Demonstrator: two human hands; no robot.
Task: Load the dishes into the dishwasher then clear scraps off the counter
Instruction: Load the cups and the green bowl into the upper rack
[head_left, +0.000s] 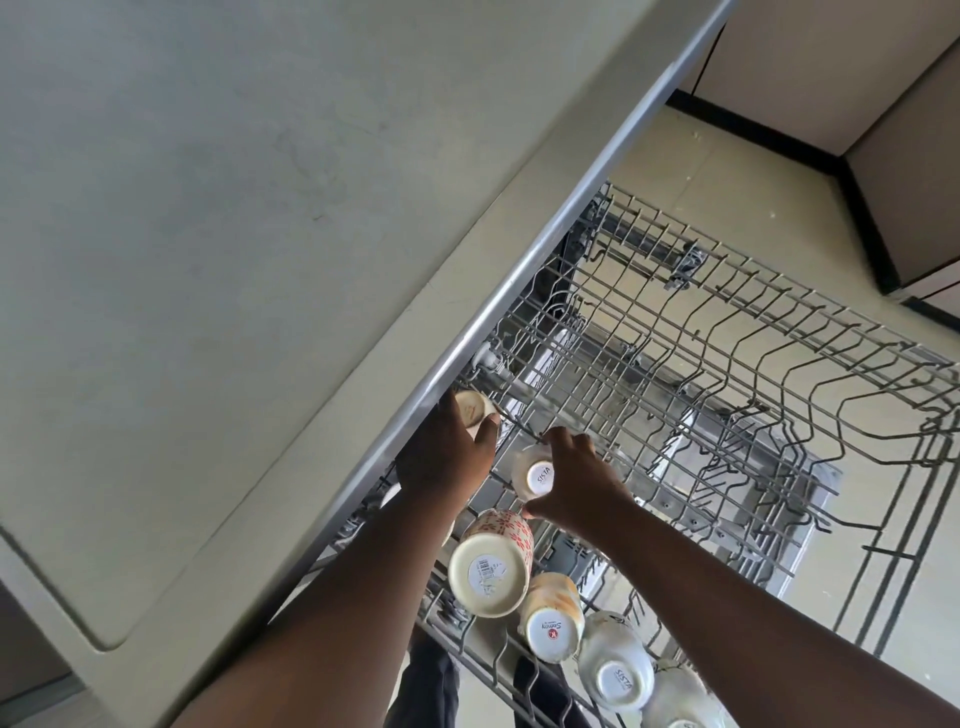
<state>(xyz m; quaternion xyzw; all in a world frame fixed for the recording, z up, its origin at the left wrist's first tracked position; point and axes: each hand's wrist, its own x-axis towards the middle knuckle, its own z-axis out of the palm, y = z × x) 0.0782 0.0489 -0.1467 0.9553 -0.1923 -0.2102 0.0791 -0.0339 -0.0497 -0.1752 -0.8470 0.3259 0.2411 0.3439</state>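
Clearly both hands grip upturned cups in the rack (727, 364) near the counter (208, 260): left hand (447, 457) wraps one cup (474, 410), right hand (576, 483) pinches another (535, 470) (glazed, slippery, breakable; best held round the sides).

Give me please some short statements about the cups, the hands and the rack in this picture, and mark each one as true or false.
1. The cups in the upper rack stand upside down, bases up. True.
2. The right hand holds a plate. False: it holds a cup with SISTA on its base.
3. The left hand holds a cup close under the counter edge. True.
4. The far part of the rack is full of glasses. False: only bare wire shows there.
5. The red-patterned mug lies on the counter. False: it sits in the rack.
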